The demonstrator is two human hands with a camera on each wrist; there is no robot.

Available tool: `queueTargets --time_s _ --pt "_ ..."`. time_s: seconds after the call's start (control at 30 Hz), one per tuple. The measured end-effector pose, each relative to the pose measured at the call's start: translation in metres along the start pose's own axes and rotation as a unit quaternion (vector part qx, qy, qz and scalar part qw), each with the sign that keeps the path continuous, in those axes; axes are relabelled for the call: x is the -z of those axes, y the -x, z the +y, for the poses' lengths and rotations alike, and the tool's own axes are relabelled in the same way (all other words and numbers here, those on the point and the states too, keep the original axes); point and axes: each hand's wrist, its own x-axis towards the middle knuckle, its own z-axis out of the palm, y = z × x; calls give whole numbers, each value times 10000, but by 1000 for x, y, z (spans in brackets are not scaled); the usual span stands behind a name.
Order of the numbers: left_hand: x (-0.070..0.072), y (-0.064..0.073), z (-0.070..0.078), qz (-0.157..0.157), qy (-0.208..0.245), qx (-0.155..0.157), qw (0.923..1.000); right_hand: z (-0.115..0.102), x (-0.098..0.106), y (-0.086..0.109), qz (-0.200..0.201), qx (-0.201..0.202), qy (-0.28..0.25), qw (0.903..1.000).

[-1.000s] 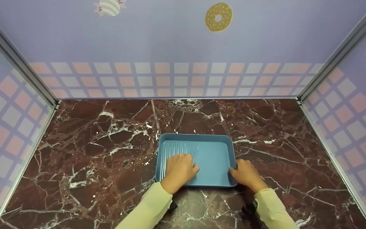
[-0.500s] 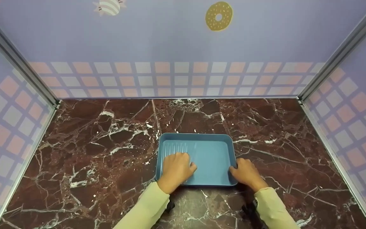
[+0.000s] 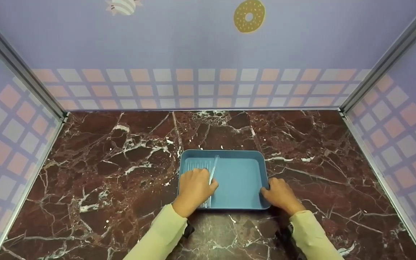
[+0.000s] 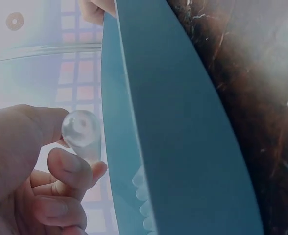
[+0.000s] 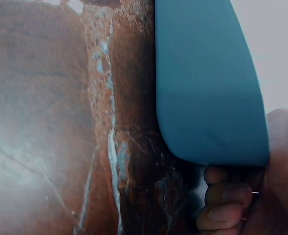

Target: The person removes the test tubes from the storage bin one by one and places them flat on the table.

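A clear rod [image 3: 213, 169] is pinched between the thumb and fingers of my left hand [image 3: 194, 187], above the left part of a blue rectangular tray [image 3: 242, 180]. Its rounded end [image 4: 81, 128] faces the camera in the left wrist view. Under that hand, several more clear rods [image 3: 198, 163] lie side by side in the tray, partly hidden by the hand. My right hand [image 3: 279, 194] grips the tray's right wall near the front corner; in the right wrist view its curled fingers [image 5: 227, 196] sit against the tray's outer side.
The tray stands on a dark red marbled tabletop [image 3: 103, 180]. A lilac back wall [image 3: 193, 47] with checks and side walls [image 3: 406, 119] enclose the table. Small white specks are scattered over the surface behind the tray.
My left hand has moved left across the tray with the rod, which now stands out more clearly beside the thumb. The right hand and the tray have stayed about where they were.
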Motion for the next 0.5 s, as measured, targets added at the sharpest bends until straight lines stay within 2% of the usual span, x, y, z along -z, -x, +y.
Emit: queueTargets --time_s 0.13,0.5 --pt "4 -1 -2 -55 -18 67 10000 0 1 1 -2 42 11 10000" --pt "11 -1 -11 124 -98 233 9996 -1 1 3 -40 54 72 10000"
